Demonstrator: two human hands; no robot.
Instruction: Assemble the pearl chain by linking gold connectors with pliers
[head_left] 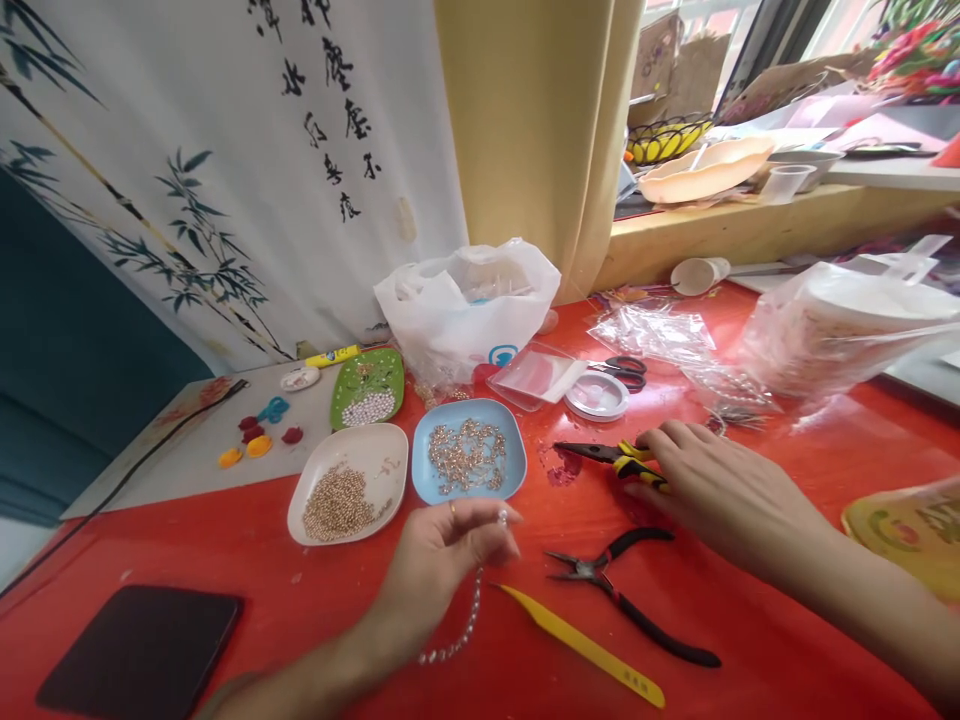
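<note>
My left hand (pixel 450 555) pinches one end of a beaded strand (pixel 471 625) between thumb and fingers, and the strand hangs in a curve below it. A clear bead (pixel 503 517) shows at the fingertips. My right hand (pixel 705 475) is closed around the yellow-and-black handles of needle-nose pliers (pixel 600 453), whose dark jaws point left over the red table. Between the hands lie black-handled pliers (pixel 592 570) with jaws apart, and yellow tweezers (pixel 581 645). Just beyond my left hand sits a blue dish (pixel 517 455) of small metallic findings.
A cream dish (pixel 397 450) of gold beads and a green dish (pixel 394 370) of white beads stand left. Behind are a white plastic bag (pixel 465 290), scissors (pixel 626 370) and a round spool (pixel 598 396). A dark flat pad (pixel 142 645) lies front left, a wrapped tub (pixel 847 320) right.
</note>
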